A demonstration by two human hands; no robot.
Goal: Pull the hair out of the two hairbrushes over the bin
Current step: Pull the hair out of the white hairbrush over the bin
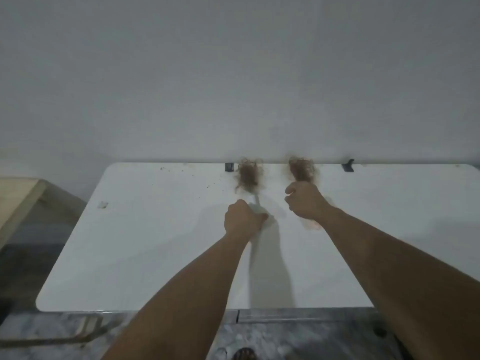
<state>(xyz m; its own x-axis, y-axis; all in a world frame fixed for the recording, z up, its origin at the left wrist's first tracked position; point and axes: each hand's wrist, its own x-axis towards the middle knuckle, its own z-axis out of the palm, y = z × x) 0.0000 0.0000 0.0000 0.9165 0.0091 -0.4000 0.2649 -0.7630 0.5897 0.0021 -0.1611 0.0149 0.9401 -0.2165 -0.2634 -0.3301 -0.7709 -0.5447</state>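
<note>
1. Forearms, both bare, reach forward from the bottom edge over a white table (145, 255); a sandalled foot (244, 354) shows on the mottled floor below them.
2. Left hand (242, 219) is curled into a fist around the pale handle of the left hairbrush (249, 178). Handle runs up and away from the knuckles; brush head lies just beyond the hand, thick with tangled brown hair.
3. Right hand (305, 202) is likewise closed in a fist around the handle of the right hairbrush (301, 170). Its head sticks out past the thumb side, matted with brown hair, near the wall (233, 74).
4. Brush heads sit side by side, apart, not touching. Whether either rests on the tabletop or is lifted clear, cannot tell; picture is blurred.
5. Reddish-brown smudge (311, 224) shows under the right wrist; could be handle end or hair, cannot tell.
6. Two dark brackets (229, 167) (348, 166) stand at the table's far edge, one left of the left brush, one well right of the right brush.
7. Small dark specks (187, 172) dot the tabletop beyond and left of the left hand.
8. Wooden furniture (18, 203) stands far left of the left arm.
</note>
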